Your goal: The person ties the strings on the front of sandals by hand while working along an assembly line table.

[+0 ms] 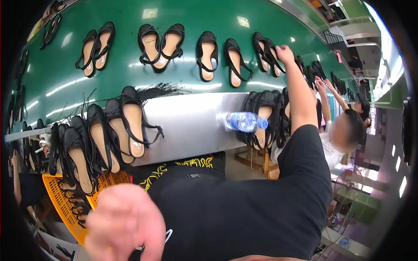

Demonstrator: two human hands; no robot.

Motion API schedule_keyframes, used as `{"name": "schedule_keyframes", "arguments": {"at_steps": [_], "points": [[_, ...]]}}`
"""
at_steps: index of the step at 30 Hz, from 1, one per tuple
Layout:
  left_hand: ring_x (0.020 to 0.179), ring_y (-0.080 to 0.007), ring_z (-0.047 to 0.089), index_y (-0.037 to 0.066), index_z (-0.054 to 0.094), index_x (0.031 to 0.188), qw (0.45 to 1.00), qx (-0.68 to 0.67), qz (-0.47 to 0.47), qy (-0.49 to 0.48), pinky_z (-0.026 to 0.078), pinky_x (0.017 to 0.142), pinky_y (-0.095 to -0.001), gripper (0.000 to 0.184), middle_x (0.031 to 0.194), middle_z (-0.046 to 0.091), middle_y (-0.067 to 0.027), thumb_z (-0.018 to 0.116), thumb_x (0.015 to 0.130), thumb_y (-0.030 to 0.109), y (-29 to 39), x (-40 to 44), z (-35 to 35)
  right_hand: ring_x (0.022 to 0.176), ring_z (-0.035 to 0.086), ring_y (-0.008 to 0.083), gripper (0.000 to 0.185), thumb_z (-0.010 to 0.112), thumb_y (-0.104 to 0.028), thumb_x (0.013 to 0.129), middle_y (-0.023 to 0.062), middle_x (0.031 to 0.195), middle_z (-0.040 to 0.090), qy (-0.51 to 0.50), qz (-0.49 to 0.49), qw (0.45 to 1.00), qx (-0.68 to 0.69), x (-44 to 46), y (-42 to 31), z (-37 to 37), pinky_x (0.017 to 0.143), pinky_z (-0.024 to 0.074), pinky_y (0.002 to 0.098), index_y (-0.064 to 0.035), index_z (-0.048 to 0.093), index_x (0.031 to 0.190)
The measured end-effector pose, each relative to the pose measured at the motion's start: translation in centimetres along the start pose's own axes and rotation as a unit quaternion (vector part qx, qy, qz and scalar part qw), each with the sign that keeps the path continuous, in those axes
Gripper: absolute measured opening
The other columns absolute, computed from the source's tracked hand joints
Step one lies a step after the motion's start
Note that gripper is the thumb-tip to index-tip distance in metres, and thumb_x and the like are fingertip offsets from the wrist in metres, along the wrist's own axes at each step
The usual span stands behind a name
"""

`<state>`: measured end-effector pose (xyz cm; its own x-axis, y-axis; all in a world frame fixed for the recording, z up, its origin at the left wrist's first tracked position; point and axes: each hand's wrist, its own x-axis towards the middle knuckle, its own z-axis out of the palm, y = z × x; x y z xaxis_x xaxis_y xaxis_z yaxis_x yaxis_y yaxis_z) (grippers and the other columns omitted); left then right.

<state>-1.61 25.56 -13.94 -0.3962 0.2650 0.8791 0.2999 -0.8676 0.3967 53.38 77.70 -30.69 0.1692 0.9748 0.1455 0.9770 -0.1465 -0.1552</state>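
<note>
My right hand reaches out over the green surface at the upper right, its fingers closed at the toe of a black shoe. A second black shoe lies against that one. Low on the left, close to the camera, my left hand is blurred; its fingers look bent, and a small dark bit shows by them, too unclear to name. More black slingback shoes with beige insoles lie in pairs on the green surface, such as one pair at the upper left.
A water bottle lies on a metal shelf, between shoes standing at left and right. An orange crate holding dark straps is at lower left. Co-workers, one in white, are at the right.
</note>
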Motion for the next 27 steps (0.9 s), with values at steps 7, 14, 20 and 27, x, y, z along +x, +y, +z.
{"name": "schedule_keyframes", "arguments": {"at_steps": [7, 14, 20, 27], "points": [[0.077, -0.0274, 0.064, -0.002, 0.066, 0.127, 0.951, 0.087, -0.244, -0.172, 0.054, 0.066, -0.0358, 0.034, 0.109, 0.067, -0.0195, 0.055, 0.107, 0.023, -4.3, -12.5, -2.0, 0.131, 0.07, 0.0424, 0.07, 0.073, -0.053, 0.096, 0.0281, 0.133, 0.075, -0.224, 0.031, 0.966, -0.127, 2.2, 1.7, 7.5, 0.112, 0.0533, 0.0452, 0.0067, 0.074, 0.134], [0.075, -0.0247, 0.067, -0.003, 0.072, 0.118, 0.892, 0.061, -0.328, -0.305, 0.056, 0.071, -0.0342, 0.031, 0.099, 0.072, -0.0174, 0.063, 0.088, -0.006, -4.6, -13.7, -1.4, 0.08, 0.072, 0.0264, 0.04, 0.07, -0.034, 0.103, 0.0143, 0.099, 0.077, -0.079, 0.021, 0.991, 0.108, -2.7, -2.9, -2.1, 0.074, 0.0566, 0.0413, -0.002, 0.071, 0.127], [0.079, -0.0233, 0.068, 0.0, 0.073, 0.123, 0.874, 0.056, -0.378, -0.299, 0.056, 0.074, -0.0336, 0.036, 0.108, 0.073, -0.0149, 0.068, 0.088, -0.005, -3.9, -13.7, -1.0, 0.06, 0.055, 0.0084, 0.027, 0.064, -0.028, 0.11, 0.0027, 0.084, 0.066, -0.145, -0.007, 0.945, 0.294, -21.5, -15.3, -20.1, 0.055, 0.0442, 0.029, -0.0029, 0.064, 0.12], [0.133, -0.035, 0.059, 0.0, 0.046, 0.162, 0.895, 0.015, -0.351, -0.273, 0.051, 0.109, -0.0438, 0.077, 0.152, 0.055, -0.0229, 0.073, 0.091, 0.015, -2.2, -14.2, 0.2, 0.077, 0.075, 0.0391, 0.024, 0.073, -0.026, 0.098, 0.021, 0.084, 0.075, 0.039, -0.206, 0.962, 0.174, -44.1, -23.8, -22.4, 0.07, 0.0574, 0.0479, -0.0052, 0.075, 0.109]]}}
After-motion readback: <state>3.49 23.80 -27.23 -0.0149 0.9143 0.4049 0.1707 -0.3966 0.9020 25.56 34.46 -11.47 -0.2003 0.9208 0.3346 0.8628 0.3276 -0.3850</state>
